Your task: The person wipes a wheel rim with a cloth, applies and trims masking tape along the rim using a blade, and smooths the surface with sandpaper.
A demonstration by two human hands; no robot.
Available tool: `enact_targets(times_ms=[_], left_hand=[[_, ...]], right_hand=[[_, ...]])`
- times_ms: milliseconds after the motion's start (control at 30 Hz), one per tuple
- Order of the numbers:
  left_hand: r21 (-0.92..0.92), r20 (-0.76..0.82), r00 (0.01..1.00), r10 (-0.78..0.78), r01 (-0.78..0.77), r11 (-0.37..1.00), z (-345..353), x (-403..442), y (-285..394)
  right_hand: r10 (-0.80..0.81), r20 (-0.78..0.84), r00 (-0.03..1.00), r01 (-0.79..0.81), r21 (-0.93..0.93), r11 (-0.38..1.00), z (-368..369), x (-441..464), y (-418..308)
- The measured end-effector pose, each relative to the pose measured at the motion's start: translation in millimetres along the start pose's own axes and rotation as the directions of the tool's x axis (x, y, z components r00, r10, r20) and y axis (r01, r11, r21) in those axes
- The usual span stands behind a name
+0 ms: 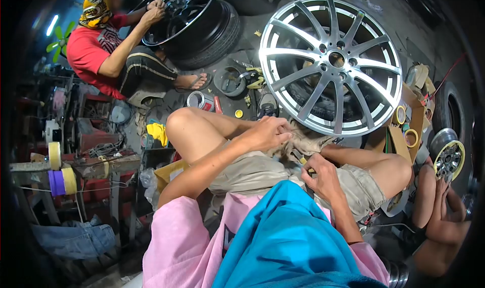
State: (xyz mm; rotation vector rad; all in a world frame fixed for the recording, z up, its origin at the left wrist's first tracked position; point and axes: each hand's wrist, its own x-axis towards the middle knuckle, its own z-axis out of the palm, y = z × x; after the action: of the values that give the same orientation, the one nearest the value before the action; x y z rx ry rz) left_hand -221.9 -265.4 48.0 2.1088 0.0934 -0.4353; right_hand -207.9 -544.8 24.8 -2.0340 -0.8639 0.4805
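Note:
My left hand [267,134] is above my lap with its fingers pinched together. What they hold, if anything, is too small to make out. My right hand [325,177] is lower and to the right, closed around a small tool with a black and yellow handle [304,161]. Most of that tool is hidden by my fingers. Just beyond my hands, a large silver multi-spoke wheel rim [331,106] leans face up over a dark tyre. A crumpled beige cloth [305,141] lies between my left hand and the rim's lower edge.
At upper left a person in a red shirt [93,58] handles a black rim [179,15] on a tyre. Paint can [201,102], grey bucket [230,81] and tape rolls [411,137] lie around. Another person, right, touches a rim with yellow edging [449,160]. Wooden rack [111,166] at left.

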Motion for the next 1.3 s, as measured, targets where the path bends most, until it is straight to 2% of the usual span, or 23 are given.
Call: enact_targets(times_ms=[67,133,167,200,267,300,400,467,533,733,800,900,967,1033,1067,1133,1300], left_hand=[[-0.038,-0.026,1.0,-0.007,0.006,0.999,0.4,4.8,10.8],[-0.039,0.011,0.978,0.209,-0.208,0.977,7.5,13.1,22.6],[-0.002,0.05,0.967,0.25,-0.251,0.968,11.9,14.5,32.6],[-0.084,0.074,0.96,0.27,-0.264,0.961,16.3,15.1,47.8],[-0.099,0.094,0.914,0.394,-0.385,0.917,33.0,21.0,62.3],[-0.095,0.116,0.905,0.408,-0.399,0.912,42.9,23.3,67.2],[-0.077,0.167,0.882,0.441,-0.434,0.898,66.4,25.4,74.6],[0.018,0.175,0.828,0.533,-0.544,0.839,81.6,29.4,65.2],[-0.009,0.161,0.843,0.513,-0.518,0.855,75.1,28.6,70.0],[0.103,0.198,0.844,0.498,-0.524,0.846,44.1,43.3,68.8],[0.175,0.365,0.854,0.369,-0.453,0.874,34.0,47.2,71.9],[0.215,0.384,0.849,0.363,-0.464,0.859,36.5,54.0,63.1],[0.196,0.371,0.835,0.406,-0.498,0.845,54.4,64.0,40.6],[0.159,0.35,0.805,0.48,-0.555,0.816,61.9,65.1,32.9],[0.154,0.349,0.808,0.475,-0.55,0.821,64.6,65.1,27.9],[0.127,0.29,0.759,0.583,-0.634,0.763,72.1,65.4,12.1],[0.117,0.265,0.774,0.575,-0.617,0.778,83.0,70.9,-3.7]], right_hand=[[-0.019,0.04,0.999,0.02,-0.025,0.999,0.1,3.0,-5.6],[-0.03,0.076,0.997,0.034,-0.045,0.998,1.2,5.5,-5.1],[-0.035,0.109,0.993,0.042,-0.063,0.997,2.0,6.3,-4.1],[-0.043,0.109,0.993,0.051,-0.068,0.996,4.2,8.4,0.5],[0.004,0.121,0.993,0.008,-0.104,0.995,11.6,3.8,10.3],[-0.019,0.035,0.999,0.023,-0.111,0.994,13.3,1.5,8.4],[-0.039,0.071,0.997,0.049,-0.132,0.99,18.3,-6.7,27.0],[-0.018,0.089,0.996,0.029,-0.121,0.992,19.0,-10.0,26.5],[0.052,0.091,0.994,-0.046,-0.063,0.997,15.8,-9.2,22.0],[0.081,0.072,0.994,-0.077,-0.066,0.995,19.1,-1.5,29.2],[0.073,0.058,0.996,-0.069,-0.057,0.996,19.7,0.4,32.0],[0.044,0.018,0.999,-0.043,-0.031,0.999,21.7,6.3,39.3],[0.026,-0.004,1.0,-0.026,-0.022,0.999,19.1,11.6,40.0],[0.141,0.016,0.99,-0.142,0.045,0.989,13.6,13.7,34.6],[0.145,0.023,0.989,-0.146,0.047,0.988,14.5,13.9,36.2],[0.167,0.028,0.986,-0.167,0.016,0.986,17.6,13.2,41.1],[0.165,0.049,0.985,-0.166,0.029,0.986,20.1,14.3,48.2]])
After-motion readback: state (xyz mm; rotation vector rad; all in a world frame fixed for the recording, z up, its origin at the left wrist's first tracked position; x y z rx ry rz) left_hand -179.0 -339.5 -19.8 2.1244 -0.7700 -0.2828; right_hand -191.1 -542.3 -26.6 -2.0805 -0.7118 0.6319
